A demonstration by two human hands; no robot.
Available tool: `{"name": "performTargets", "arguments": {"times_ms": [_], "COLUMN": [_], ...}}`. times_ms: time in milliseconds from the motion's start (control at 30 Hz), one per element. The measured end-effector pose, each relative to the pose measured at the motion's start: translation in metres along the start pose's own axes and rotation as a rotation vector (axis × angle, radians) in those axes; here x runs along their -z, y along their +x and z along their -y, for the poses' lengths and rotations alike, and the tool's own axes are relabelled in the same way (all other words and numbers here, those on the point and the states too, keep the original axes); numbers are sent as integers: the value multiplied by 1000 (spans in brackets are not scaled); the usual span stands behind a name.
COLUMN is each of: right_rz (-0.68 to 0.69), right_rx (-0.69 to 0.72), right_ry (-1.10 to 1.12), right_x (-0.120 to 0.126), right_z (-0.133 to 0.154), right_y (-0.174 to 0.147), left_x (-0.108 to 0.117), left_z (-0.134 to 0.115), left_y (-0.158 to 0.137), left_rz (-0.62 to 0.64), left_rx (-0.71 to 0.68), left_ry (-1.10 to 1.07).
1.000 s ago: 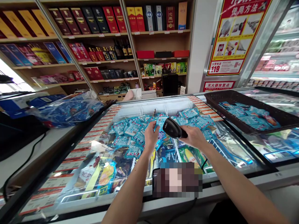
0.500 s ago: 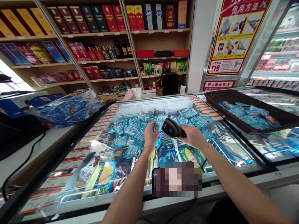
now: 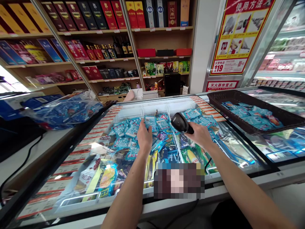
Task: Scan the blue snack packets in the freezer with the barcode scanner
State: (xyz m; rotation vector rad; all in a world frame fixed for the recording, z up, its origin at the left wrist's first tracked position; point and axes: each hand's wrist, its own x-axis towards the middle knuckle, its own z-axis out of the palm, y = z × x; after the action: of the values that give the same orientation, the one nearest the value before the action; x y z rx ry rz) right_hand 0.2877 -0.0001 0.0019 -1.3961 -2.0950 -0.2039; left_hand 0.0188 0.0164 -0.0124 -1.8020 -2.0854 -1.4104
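My left hand (image 3: 145,137) is over the pile of small blue packets (image 3: 133,131) on the freezer's glass top. Its thumb and fingers are at the near left edge of one blue packet (image 3: 151,121), seemingly pinching it; the fingers' far side is hidden. In my right hand (image 3: 199,135) is a black handheld barcode scanner (image 3: 180,122), its head tilted to the left above the packets. More blue packets (image 3: 191,113) lie beyond the scanner. A phone-like rectangle (image 3: 179,180), its face blurred out, is at the front edge between my forearms.
Ice-cream packages (image 3: 108,176) show through the glass in wire baskets. A brown tray (image 3: 238,95) with more blue packets stands to the right. A clear bag (image 3: 69,109) of packets is at the left. Shelves (image 3: 102,31) with boxes and bottles line the back wall.
My left hand has moved left, away from the scanner, and the white-labelled blue packet appears to have moved with it. The scanner has shifted slightly right and up. The view has shifted slightly.
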Motion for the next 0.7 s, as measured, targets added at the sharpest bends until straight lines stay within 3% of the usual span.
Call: {"name": "performTargets", "arguments": {"times_ms": [100, 167, 267, 333, 400, 700], "right_rz": [-13, -23, -28, -28, -30, -3], "right_rx": [-83, -120, -144, -147, -145, -152], "right_ry": [-34, -43, -46, -45, -40, -33], "right_x": [-1, -2, -3, -3, -2, 0], "right_z": [-7, -11, -15, -15, -15, -14], "right_y": [1, 2, 3, 3, 4, 4], "left_x": [6, 6, -2, -11, -18, -19], "left_z": [-5, -12, -21, -23, -20, -21], "left_y": [-4, -9, -18, -22, -24, -19], "left_rz": [-38, 2, 212, 328, 360, 227], "left_rx": [-97, -211, -475, -570, -571, -513], "left_ry": [175, 247, 230, 210, 212, 204]}}
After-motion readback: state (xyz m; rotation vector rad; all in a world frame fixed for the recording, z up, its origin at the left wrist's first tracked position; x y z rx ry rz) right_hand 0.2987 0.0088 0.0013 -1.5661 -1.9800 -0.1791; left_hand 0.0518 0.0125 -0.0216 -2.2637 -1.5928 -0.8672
